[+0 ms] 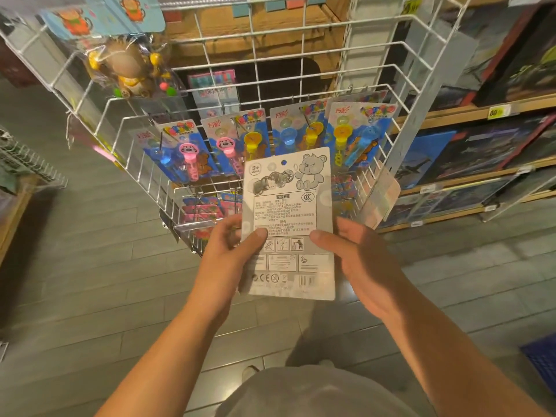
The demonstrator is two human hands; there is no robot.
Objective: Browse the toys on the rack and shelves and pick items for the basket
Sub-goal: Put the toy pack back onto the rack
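Holding: toy card [288,224] at centre frame, gripped from both sides, printed back turned toward the camera, likely so the label and warnings can be read before choosing.
Left hand [228,254]: clamped on the card's left edge, thumb on the printed face, fingers hidden behind.
Right hand [352,254]: clamped on the right edge, thumb tip on the face; two-sided grip keeps the thin card flat and upright.
Card detail: grey print, bear drawing and age mark near top, hang hole at top edge; toy side faces away, not visible.
Basket [541,359]: blue corner at lower right edge of frame, well apart from the card; judged the drop spot, card not yet in it.
Floor [90,266]: grey planks beneath the arms.
Rack [261,70]: white wire rack beyond the hands, middle to top of frame.
Hanging cards [301,130]: row of blue bubble-toy cards on hooks, fronts out for browsing.
Monkey toy [129,67]: bagged, hanging upper left.
Shelves [481,109]: wooden, right of frame, flat boxes standing on them.
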